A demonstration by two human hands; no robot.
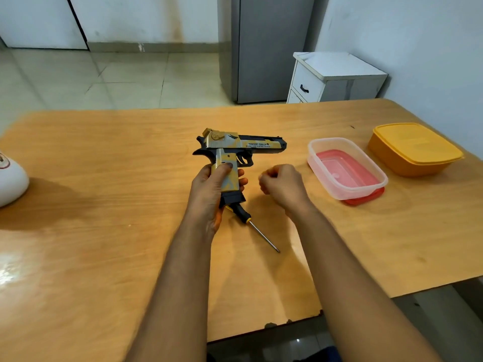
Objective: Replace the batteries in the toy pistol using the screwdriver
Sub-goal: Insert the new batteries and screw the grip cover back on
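Observation:
A yellow, grey and black toy pistol (pixel 236 146) is held upright above the wooden table (pixel 104 178), barrel pointing right. My left hand (pixel 211 189) is wrapped around its grip, thumb across the side. A black magazine base sticks out below the grip. Under that hand lies the screwdriver (pixel 254 226), black and yellow handle partly hidden, metal shaft pointing toward the near right. My right hand (pixel 281 185) hovers just right of the grip with fingers curled in; whether it holds anything small I cannot tell.
A clear plastic box (pixel 318 163) sits on a red lid at the right, with an orange lidded container (pixel 415 150) beyond it. A white object (pixel 11 182) lies at the table's left edge. A white drawer cabinet (pixel 334 77) stands behind the table.

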